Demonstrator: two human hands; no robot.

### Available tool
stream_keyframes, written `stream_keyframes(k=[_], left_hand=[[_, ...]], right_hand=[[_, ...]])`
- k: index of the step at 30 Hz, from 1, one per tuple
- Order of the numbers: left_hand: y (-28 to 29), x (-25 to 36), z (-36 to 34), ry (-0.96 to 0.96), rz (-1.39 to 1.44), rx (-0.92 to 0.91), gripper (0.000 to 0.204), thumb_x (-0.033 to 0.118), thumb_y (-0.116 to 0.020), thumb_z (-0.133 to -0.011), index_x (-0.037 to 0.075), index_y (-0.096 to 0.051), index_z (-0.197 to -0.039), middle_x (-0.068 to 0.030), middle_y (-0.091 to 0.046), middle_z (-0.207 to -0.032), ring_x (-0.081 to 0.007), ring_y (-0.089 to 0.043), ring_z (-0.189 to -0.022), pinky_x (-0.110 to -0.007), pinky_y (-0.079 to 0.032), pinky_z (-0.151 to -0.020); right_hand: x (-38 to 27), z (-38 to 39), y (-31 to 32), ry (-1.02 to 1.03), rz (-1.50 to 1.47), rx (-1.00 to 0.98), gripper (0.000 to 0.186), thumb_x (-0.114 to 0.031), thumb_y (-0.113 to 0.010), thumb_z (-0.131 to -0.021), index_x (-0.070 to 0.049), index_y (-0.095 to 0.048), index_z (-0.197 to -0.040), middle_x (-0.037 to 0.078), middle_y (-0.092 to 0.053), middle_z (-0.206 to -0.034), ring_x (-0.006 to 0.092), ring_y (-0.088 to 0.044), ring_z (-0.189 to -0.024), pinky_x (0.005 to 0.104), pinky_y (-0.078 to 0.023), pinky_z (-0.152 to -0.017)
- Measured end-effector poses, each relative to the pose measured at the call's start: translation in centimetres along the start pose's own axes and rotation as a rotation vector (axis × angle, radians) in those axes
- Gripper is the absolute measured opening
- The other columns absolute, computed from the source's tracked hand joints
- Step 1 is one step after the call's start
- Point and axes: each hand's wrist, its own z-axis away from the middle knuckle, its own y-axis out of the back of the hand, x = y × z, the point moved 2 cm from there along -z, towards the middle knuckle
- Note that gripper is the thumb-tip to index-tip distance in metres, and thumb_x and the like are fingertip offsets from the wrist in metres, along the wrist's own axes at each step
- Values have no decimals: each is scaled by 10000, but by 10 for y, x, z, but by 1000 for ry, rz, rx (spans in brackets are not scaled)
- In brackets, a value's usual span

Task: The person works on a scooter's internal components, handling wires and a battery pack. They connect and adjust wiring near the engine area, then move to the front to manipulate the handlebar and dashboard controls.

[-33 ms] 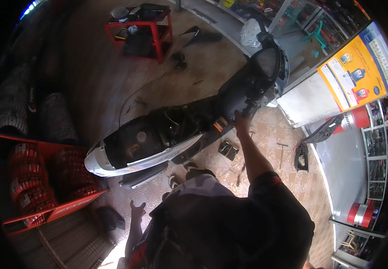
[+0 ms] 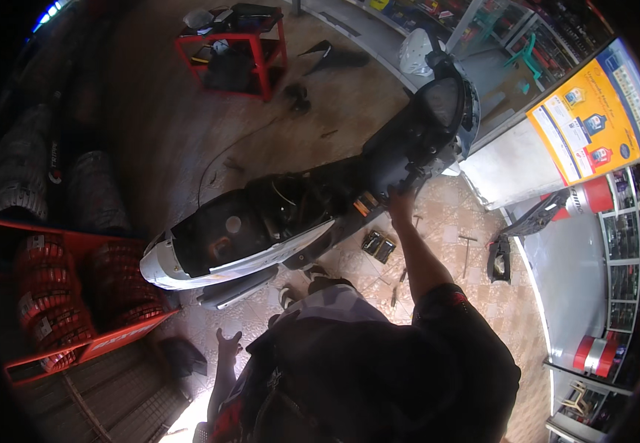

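Observation:
A white and black scooter (image 2: 246,258) lies diagonally across my view, its underseat compartment (image 2: 216,229) uncovered and dark inner parts exposed. My right hand (image 2: 399,203) reaches to the black front inner panel (image 2: 390,162), fingers curled against its lower part in shadow, partly hard to make out. Low on the left, my left hand (image 2: 229,344) is empty in the air, fingers apart. On the tiled floor below the scooter are an open black tool case (image 2: 379,246), a T-handle tool (image 2: 466,255) and several small hand tools.
Around me stand a red tool cart (image 2: 264,70), red racks of tyres (image 2: 46,288), glass display cases (image 2: 445,15) and a yellow poster board (image 2: 578,118). A dark loose panel (image 2: 512,244) leans at the right; others lie on the floor (image 2: 183,358).

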Motion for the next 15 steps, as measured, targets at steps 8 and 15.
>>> stream_keyframes(k=[8, 15], left_hand=[[-86, 57, 15, 155, -209, 114, 1067, 216, -820, -835, 214, -43, -1566, -196, -602, -1056, -231, -601, -738, -390, -555, -648], [-117, 85, 25, 143, -254, 84, 1089, 223, -822, -830, 193, -22, -1567, -213, -638, -1057, -234, -625, -752, -382, -559, -647]], right_hand=[[-18, -27, 57, -467, -451, -635, 477, -208, -728, -894, -108, -411, -1236, 48, -555, -809, 110, -534, -506, 232, -396, -394], [-8, -85, 135, -526, -456, -927, 438, -153, -695, -931, -126, -423, -1272, -7, -515, -753, 83, -496, -528, 239, -378, -452]])
